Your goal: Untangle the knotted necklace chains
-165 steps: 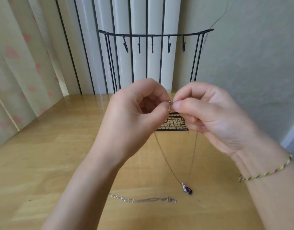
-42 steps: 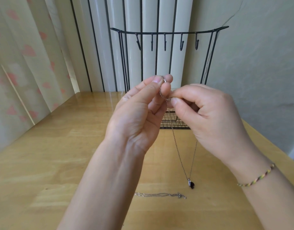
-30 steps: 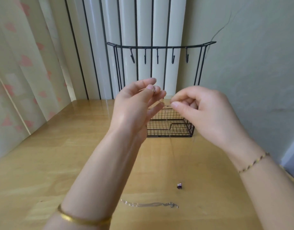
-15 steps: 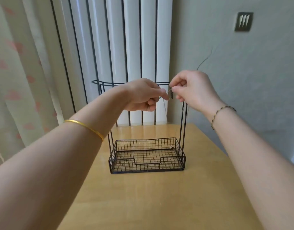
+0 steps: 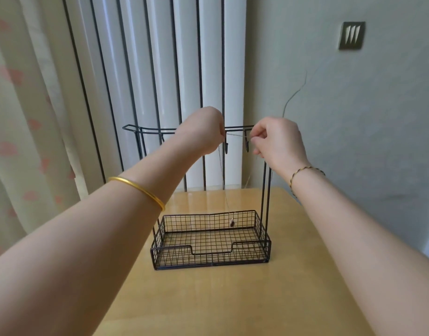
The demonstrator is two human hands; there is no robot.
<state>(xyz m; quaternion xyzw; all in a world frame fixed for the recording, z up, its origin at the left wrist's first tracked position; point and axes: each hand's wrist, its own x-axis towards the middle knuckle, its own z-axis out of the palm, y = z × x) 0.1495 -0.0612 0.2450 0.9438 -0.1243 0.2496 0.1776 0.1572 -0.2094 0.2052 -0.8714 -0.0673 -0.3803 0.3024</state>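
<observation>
Basket [image 5: 210,251]: black wire tray at the foot of a wire stand [image 5: 266,190], toward the far end of the tabletop [image 5: 233,301]; the pendant [image 5: 232,223] hangs inside it by the far wall; cannot tell whether it touches the mesh
Chain [image 5: 235,135]: thin, drawn taut between both hands just under the stand's top bar, beside two hooks [image 5: 247,147]; two strands drop from the hands and meet at the pendant
Left hand [image 5: 201,134]: fingers curled, pinching the chain's left end; gold bangle [image 5: 138,190] on the forearm
Right hand [image 5: 279,141]: thumb and forefinger pinching the chain's right end; braided bracelet [image 5: 305,169] at the wrist
Wall plate [image 5: 351,35]: far right; three slanted strokes on it
</observation>
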